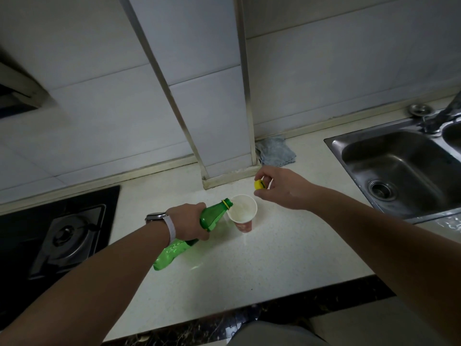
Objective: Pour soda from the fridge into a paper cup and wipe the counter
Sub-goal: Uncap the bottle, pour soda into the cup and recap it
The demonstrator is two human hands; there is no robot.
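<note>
While the bottle is tipping toward the cup, these are the parts in view:

Left hand: the left hand [189, 221] is wrapping its fingers round the middle of the bottle [212, 218], just left of frame centre; a watch [157, 217] with a pale strap is sitting on that wrist.

Bottle: green plastic, lying tilted with its open mouth over the left rim of the cup and its base pointing down-left, past the wrist; the mouth is wearing a yellow ring.

Cup: the cup [243, 216] is standing upright on the desk at frame centre, white inside, red on the outside; I cannot tell how full it is.

Right hand: the right hand [279, 188] is hovering just up-right of the cup, pinching the yellow cap [259, 184] between thumb and fingertips, the other fingers curling loosely.

Desk: the desk [262, 265] is pale and speckled, with a dark edge running along the lower part of the frame.

Cloth: a grey-blue cloth [275, 151] is lying crumpled against the wall, above the right hand, well apart from the cup.

Sink: a steel sink [404, 166] is filling the right of the frame, with a tap [446, 113] at its upper right.

Stove: a black stove [67, 236] with one burner is sitting at the left.

Wall: white tiles [99, 96] are covering the top half, with a boxed column coming down to the desk behind the cup.
</note>
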